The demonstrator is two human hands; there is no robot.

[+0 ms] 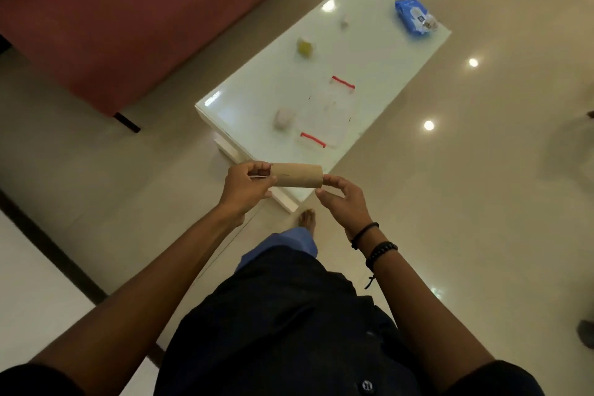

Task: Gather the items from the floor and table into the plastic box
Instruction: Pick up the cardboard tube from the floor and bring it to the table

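A person is standing barefoot on a glossy tiled floor (pixel 482 202), holding a brown cardboard tube (pixel 297 174) level in front of the waist, just short of the near corner of a low white table (pixel 369 51). The left hand (pixel 246 185) is closing its fingers and thumb around the tube's left end. The right hand (pixel 342 199), wearing dark bracelets at the wrist, is staying loosely curled with fingertips touching the tube's right end rather than clasping it.

On the table, the clear plastic box (pixel 324 114) with red handles at two ends is sitting near the middle, mouth up. Just beside its left edge is lying a small pale object (pixel 284 119), too blurred to identify. Farther back are resting a yellowish-green item (pixel 305 46) and a small greyish one (pixel 344 22), well apart, and a blue packet (pixel 414 16) is lying at the far right corner. A reddish sofa (pixel 122 10) is filling the upper left.
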